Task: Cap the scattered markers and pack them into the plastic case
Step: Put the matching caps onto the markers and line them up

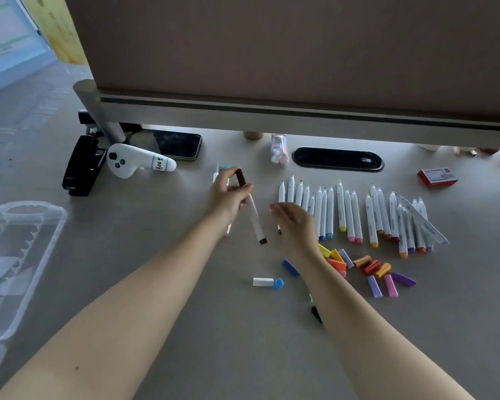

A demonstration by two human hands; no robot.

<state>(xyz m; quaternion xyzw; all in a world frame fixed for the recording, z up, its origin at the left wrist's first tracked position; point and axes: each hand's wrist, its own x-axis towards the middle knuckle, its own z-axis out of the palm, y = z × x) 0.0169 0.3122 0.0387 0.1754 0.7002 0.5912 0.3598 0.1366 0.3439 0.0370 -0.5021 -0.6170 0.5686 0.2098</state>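
Observation:
My left hand (228, 194) grips a white marker (254, 217) with a dark brown cap at each end, held slanted above the table. More markers show behind that hand, one with a light blue end. My right hand (293, 223) hovers beside it with relaxed fingers and holds nothing. Behind and to the right of it lies a row of several uncapped white markers (352, 215), tips pointing away. Several loose coloured caps (378, 269) lie in front of the row; a white cap (262, 281) and a blue cap (278, 283) lie apart. The clear plastic case (41, 235) stands open at the far left.
A white game controller (136, 163), a black stapler (81, 166) and a phone (176, 144) lie at the back left. A desk divider (272, 108) spans the back, with a cable grommet (338, 159) and small bottle (279, 148) below it. A red box (438, 177) sits at right.

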